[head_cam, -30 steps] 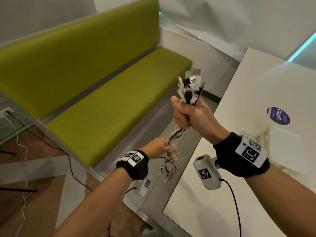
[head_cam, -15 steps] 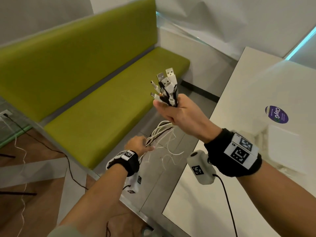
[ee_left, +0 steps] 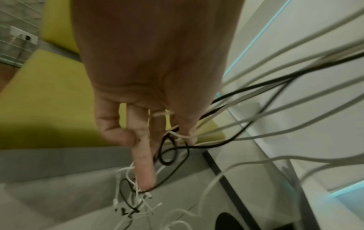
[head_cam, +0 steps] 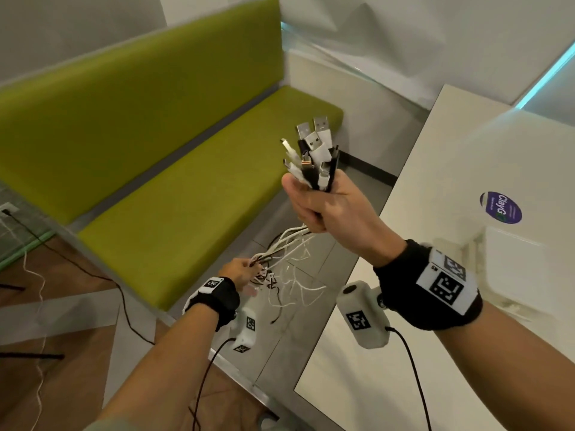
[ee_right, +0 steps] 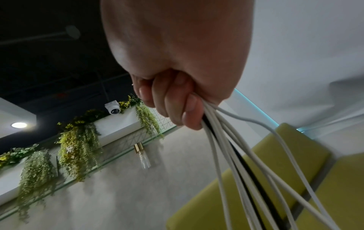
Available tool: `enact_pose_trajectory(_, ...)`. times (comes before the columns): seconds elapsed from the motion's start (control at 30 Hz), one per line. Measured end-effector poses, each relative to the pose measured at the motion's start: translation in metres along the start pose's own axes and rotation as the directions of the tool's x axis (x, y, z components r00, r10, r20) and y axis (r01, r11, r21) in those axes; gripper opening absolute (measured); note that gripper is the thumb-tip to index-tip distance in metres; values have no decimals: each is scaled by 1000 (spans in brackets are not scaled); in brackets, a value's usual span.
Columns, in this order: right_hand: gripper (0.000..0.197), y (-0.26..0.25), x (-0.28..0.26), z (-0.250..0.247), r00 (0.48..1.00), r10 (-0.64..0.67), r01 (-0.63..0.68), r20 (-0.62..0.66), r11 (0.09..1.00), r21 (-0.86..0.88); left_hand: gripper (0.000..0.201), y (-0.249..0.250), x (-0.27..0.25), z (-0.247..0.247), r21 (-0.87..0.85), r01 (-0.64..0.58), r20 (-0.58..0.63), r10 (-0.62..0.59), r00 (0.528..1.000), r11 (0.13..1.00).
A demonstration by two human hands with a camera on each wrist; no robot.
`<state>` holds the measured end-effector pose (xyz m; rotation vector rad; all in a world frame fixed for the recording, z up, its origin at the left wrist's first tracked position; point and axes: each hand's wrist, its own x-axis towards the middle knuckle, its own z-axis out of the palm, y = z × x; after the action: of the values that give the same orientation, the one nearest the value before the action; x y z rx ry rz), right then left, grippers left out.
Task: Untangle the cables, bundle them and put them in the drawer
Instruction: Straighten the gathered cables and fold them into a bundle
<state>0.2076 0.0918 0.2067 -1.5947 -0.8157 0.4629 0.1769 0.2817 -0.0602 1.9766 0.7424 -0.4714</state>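
My right hand [head_cam: 323, 206] is raised beside the table edge and grips a bundle of white and black cables [head_cam: 314, 157] just below their plugs, which fan out upward. In the right wrist view its fingers [ee_right: 173, 107] curl round the cables [ee_right: 232, 155] that stream down. The strands hang toward my left hand [head_cam: 241, 270], low over the floor near the tangled loose ends [head_cam: 280, 284]. In the left wrist view the left hand's fingers [ee_left: 143, 163] are spread, with cables [ee_left: 275, 87] running between them. No drawer is in view.
A green padded bench [head_cam: 186, 197] runs along the left. A white table [head_cam: 466, 169] with a purple sticker [head_cam: 500, 207] fills the right. Grey floor tiles [head_cam: 311, 337] lie between them. Loose cords [head_cam: 37, 275] trail from a wall outlet [head_cam: 7, 209] at far left.
My left hand has slid down the hanging strands, away from the right hand, to the loose ends. The right hand has turned so the plugs stand more upright.
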Motion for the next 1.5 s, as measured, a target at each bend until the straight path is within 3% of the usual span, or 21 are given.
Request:
enact_pose_trajectory(0.13, 50, -13, -3, -8, 1000, -29, 29, -10, 1000, -5, 46, -27, 0, 6, 182, 105, -15, -104, 994, 978)
enact_pose_trajectory(0.2, 50, -24, -7, -13, 998, -61, 61, -34, 998, -15, 40, -44, 0, 5, 271, 126, -40, -119, 992, 954)
enact_pose_trajectory(0.3, 47, -37, -9, -23, 987, -140, 141, -74, 990, 5, 41, -68, -4, 8, 293, 209, -20, -213, 977, 933)
enact_pose_trajectory(0.37, 48, -37, -10, -26, 983, -162, 158, -85, 986, -51, 41, -69, -3, 8, 277, 210, -31, -209, 977, 938)
enact_pose_trajectory(0.5, 52, -17, -13, -19, 991, -76, 63, -106, 991, -121, 52, -30, 4, 4, 195, 18, 14, -21, 1000, 981)
enact_pose_trajectory(0.6, 52, 0, -16, -18, 995, -24, 13, -102, 994, -107, 55, 16, -9, -6, 349, -207, 24, 212, 977, 914)
enact_pose_trajectory(0.63, 50, 4, -17, -17, 996, -5, -4, -91, 995, -100, 60, 32, -18, -12, 325, -278, 37, 282, 959, 904)
enact_pose_trajectory(0.7, 45, 10, -20, -16, 997, 21, -25, -70, 998, -60, 69, 60, -41, -22, 35, -426, 162, 415, 895, 904)
enact_pose_trajectory(0.77, 44, 13, -23, -14, 997, 38, -38, -62, 999, -7, 73, 88, -75, -29, -271, -487, 357, 556, 750, 831)
enact_pose_trajectory(0.83, 46, 15, -24, -12, 997, 46, -44, -69, 999, 30, 63, 109, -105, -29, -373, -519, 450, 639, 624, 769)
enact_pose_trajectory(0.87, 48, 15, -23, -11, 996, 47, -44, -72, 998, 39, 56, 118, -114, -24, -354, -556, 450, 658, 603, 752)
enact_pose_trajectory(0.97, 50, 18, -22, -10, 996, 50, -42, -72, 994, 102, 59, 138, -127, -2, -253, -677, 259, 722, 641, 691)
enact_pose_trajectory(1.03, 48, 20, -24, -9, 995, 70, -57, -74, 984, 169, 61, 149, -132, 11, -341, -699, 81, 760, 645, 629)
enact_pose_trajectory(1.1, 47, 22, -25, -10, 993, 94, -75, -74, 972, 224, 60, 155, -132, 15, -364, -716, -5, 767, 641, 596)
enact_pose_trajectory(1.17, 48, 22, -26, -11, 992, 103, -82, -77, 966, 245, 48, 155, -131, 16, -330, -721, 19, 768, 641, 610)
enact_pose_trajectory(1.23, 48, 20, -26, -12, 992, 107, -86, -64, 960, 265, 14, 150, -129, 18, -303, -736, 78, 785, 614, 606)
enact_pose_trajectory(1.3, 47, 18, -27, -12, 990, 122, -100, -65, 958, 267, 17, 146, -130, 22, -227, -769, 87, 799, 595, 598)
enact_pose_trajectory(1.43, 55, 22, -27, -4, 973, 159, -129, -165, 975, 179, 29, 137, -125, 26, -56, -746, 122, 746, 655, 664)
enact_pose_trajectory(1.5, 56, 26, -27, -1, 955, 151, -135, -256, 988, 79, 12, 132, -121, 15, 19, -698, 219, 678, 701, 716)
